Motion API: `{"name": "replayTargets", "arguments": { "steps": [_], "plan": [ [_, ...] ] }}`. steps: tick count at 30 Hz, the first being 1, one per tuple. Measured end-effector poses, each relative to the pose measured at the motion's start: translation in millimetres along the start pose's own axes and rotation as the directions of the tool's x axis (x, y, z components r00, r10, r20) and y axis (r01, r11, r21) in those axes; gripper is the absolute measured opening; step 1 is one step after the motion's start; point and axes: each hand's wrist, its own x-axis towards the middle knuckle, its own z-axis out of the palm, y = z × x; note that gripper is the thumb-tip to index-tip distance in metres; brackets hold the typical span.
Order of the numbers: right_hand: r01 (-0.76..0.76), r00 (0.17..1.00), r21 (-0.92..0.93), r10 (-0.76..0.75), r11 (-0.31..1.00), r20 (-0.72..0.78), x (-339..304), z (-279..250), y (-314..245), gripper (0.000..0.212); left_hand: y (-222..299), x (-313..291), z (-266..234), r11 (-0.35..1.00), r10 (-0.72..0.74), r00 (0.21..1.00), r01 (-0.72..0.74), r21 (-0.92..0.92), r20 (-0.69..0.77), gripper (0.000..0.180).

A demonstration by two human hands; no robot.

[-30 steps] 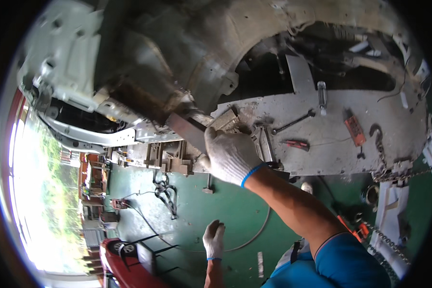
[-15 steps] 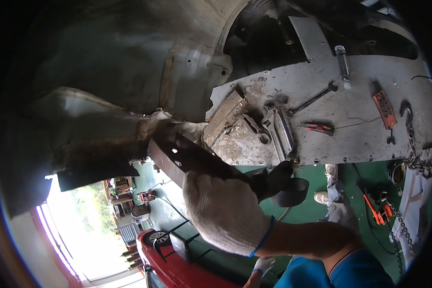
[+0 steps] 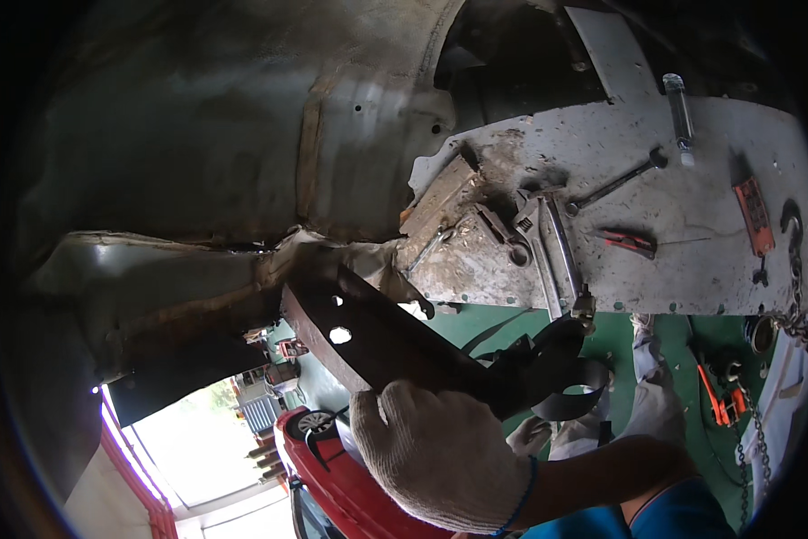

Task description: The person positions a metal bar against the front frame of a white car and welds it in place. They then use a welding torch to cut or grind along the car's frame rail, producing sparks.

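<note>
While the head view looks up under a car body, the right hand (image 3: 440, 454), in a knit work glove, is closed around the lower end of a dark rusty metal bracket (image 3: 377, 337) with holes, whose upper end meets the torn edge of the wheel-arch panel (image 3: 242, 144). Left hand (image 3: 530, 436): a pale glove low behind the bracket, probably this person's, grip not discernible. Grey sheet-metal tray (image 3: 692, 260): just right of the bracket, bearing a spanner (image 3: 612, 184), a red-handled tool (image 3: 629, 241) and a clear tube (image 3: 678, 99). Open room: green floor (image 3: 683, 341) below the tray's lower edge; red car (image 3: 332, 467) below the glove.
</note>
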Motion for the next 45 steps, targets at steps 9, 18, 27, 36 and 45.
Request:
{"name": "replayTargets", "arguments": {
  "steps": [9, 18, 27, 36, 45],
  "plan": [
    [0.163, 0.977, -0.072, -0.171, 0.984, -0.127, 0, 9, 4, 0.023, -82, 24, -78, 0.946, -0.036, 0.999, 0.044, 0.321, -0.031, 0.051],
    [0.061, 0.996, -0.228, -0.075, 0.972, -0.051, -8, 20, -5, 0.055, -150, 46, -189, 0.999, 0.006, 0.994, -0.009, -0.034, -0.108, 0.045],
    [-0.015, 0.912, -0.405, -0.153, 0.914, -0.381, -5, 34, -8, 0.030, -194, 79, -212, 0.992, 0.030, 0.999, -0.032, -0.121, -0.019, 0.034],
    [0.173, 0.769, -0.167, -0.240, 0.971, -0.592, -11, 31, 2, 0.024, -153, 80, -175, 0.977, 0.024, 0.999, -0.016, -0.211, 0.039, 0.009],
    [-0.549, 0.614, 0.383, 0.670, 0.743, -0.418, -210, 7, 282, 0.016, -76, 16, -106, 0.974, 0.135, 0.984, -0.153, -0.166, -0.120, 0.039]
  ]
}}
